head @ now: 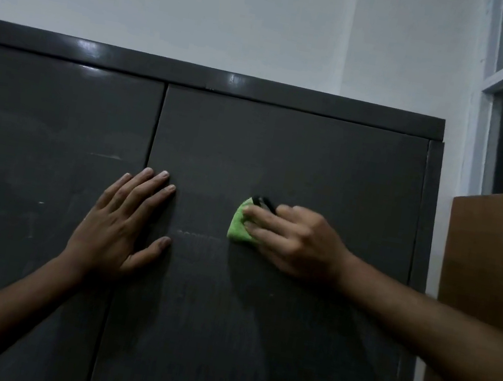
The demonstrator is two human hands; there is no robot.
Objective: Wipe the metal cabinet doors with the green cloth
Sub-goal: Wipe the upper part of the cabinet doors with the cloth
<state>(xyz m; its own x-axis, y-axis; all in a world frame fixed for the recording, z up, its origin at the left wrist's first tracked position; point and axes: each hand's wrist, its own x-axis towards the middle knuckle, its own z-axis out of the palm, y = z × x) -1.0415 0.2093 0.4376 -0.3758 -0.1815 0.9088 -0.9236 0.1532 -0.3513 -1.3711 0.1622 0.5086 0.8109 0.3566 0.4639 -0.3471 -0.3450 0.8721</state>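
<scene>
A dark grey metal cabinet fills the view, with a left door [45,139] and a right door [300,152] split by a vertical seam. My left hand [119,225] lies flat with straight, spread fingers across the seam, palm against the metal. My right hand [288,239] presses a folded green cloth [239,226] against the right door at mid-height. Its fingers curl over the cloth, so only the cloth's left part shows. A small dark object [263,204], perhaps the door handle, peeks out above those fingers.
A brown board or box [494,264] stands close to the cabinet's right side. Above it is a white-framed window [494,81] with dark panes. A pale wall [207,6] rises behind the cabinet top.
</scene>
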